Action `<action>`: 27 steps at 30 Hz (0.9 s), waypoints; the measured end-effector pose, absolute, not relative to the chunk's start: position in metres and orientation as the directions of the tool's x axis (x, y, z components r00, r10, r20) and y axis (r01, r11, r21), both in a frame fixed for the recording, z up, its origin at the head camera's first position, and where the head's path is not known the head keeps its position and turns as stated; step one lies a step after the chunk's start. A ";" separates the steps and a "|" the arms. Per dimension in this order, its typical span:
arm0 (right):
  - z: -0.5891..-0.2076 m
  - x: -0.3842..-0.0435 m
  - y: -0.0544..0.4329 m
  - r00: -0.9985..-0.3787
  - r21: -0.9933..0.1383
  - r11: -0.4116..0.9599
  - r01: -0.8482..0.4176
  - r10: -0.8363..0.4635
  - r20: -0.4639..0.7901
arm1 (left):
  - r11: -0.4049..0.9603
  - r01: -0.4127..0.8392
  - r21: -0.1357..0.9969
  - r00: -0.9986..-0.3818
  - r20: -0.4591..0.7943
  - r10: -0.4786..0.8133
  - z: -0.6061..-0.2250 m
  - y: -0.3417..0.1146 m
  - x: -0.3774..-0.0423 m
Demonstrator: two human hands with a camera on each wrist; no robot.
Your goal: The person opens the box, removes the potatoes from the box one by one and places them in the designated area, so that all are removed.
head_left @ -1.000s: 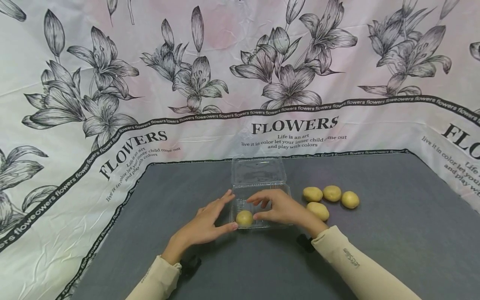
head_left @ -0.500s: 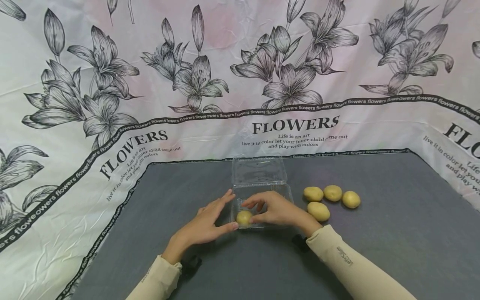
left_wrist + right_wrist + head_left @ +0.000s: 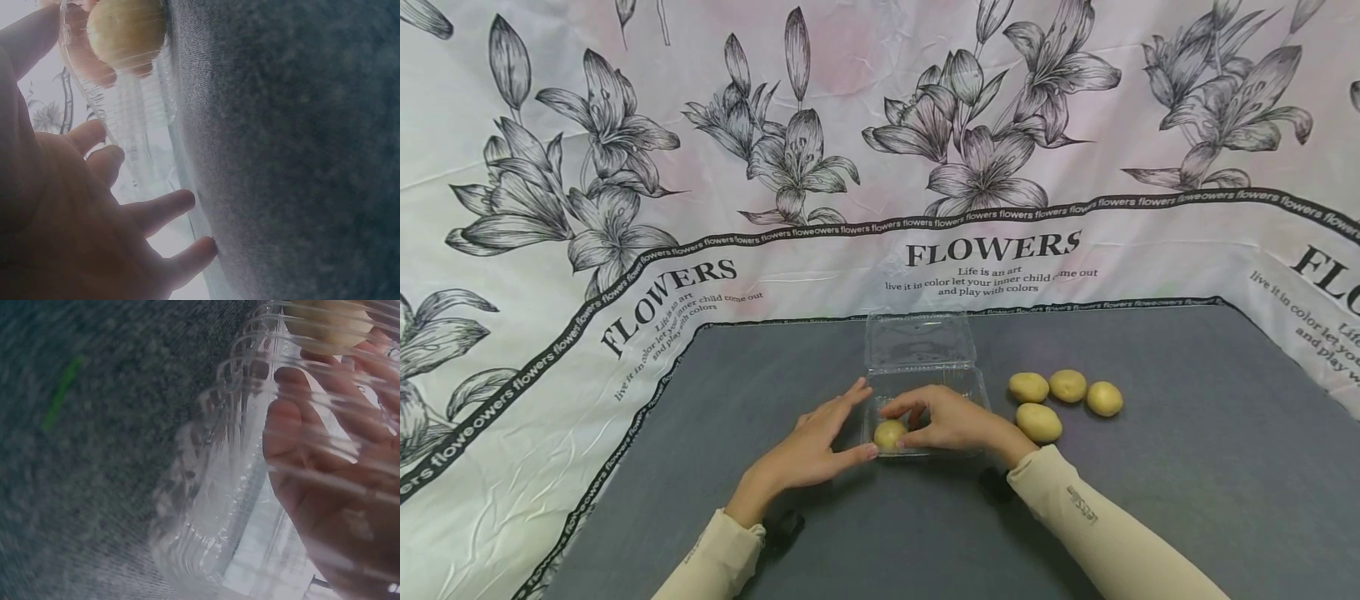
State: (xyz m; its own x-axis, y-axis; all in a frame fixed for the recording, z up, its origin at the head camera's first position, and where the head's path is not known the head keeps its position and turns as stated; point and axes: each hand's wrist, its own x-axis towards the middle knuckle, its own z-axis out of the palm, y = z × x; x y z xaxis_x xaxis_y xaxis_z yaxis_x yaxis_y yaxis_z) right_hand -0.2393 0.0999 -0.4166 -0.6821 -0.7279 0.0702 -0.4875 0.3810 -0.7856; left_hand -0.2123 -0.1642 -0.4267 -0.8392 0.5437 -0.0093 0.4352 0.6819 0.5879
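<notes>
A clear plastic clamshell box [image 3: 925,379] lies on the grey table with its lid tipped back. One yellow potato [image 3: 890,435] sits in its front left corner. My right hand [image 3: 943,417] reaches into the box; its thumb touches the potato's right side and its bent fingers arch over the far side. Through the ribbed wall in the right wrist view, some fingers [image 3: 337,394] lie close to the potato [image 3: 328,325]. My left hand [image 3: 812,446] rests along the box's left wall, fingers spread and thumb at the front corner. The left wrist view shows these spread fingers [image 3: 159,212] beside the wall.
Several more potatoes [image 3: 1039,422] lie in a loose group on the table [image 3: 1187,467] to the right of the box. A white flower-printed cloth [image 3: 820,275] hangs behind the table, with the box's lid near it.
My right hand has shifted slightly left and closer around the potato in the box. The left hand stays at the box's left side, and the other potatoes lie as before.
</notes>
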 end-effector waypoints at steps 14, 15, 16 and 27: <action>-0.418 -0.239 0.101 -0.687 -0.774 0.386 -0.502 -0.722 0.085 | 0.677 0.434 0.594 -0.840 -0.004 0.542 -0.426 -0.164 -0.212; -0.418 -0.239 0.101 -0.691 -0.768 0.393 -0.506 -0.718 0.087 | 0.678 0.435 0.593 -0.840 -0.004 0.542 -0.426 -0.163 -0.212; -0.418 -0.239 0.101 -0.694 -0.763 0.399 -0.508 -0.714 0.089 | 0.679 0.435 0.591 -0.841 -0.003 0.541 -0.426 -0.163 -0.212; -0.418 -0.239 0.101 -0.685 -0.758 0.408 -0.509 -0.725 0.069 | 0.692 0.423 0.584 -0.846 -0.020 0.533 -0.427 -0.164 -0.213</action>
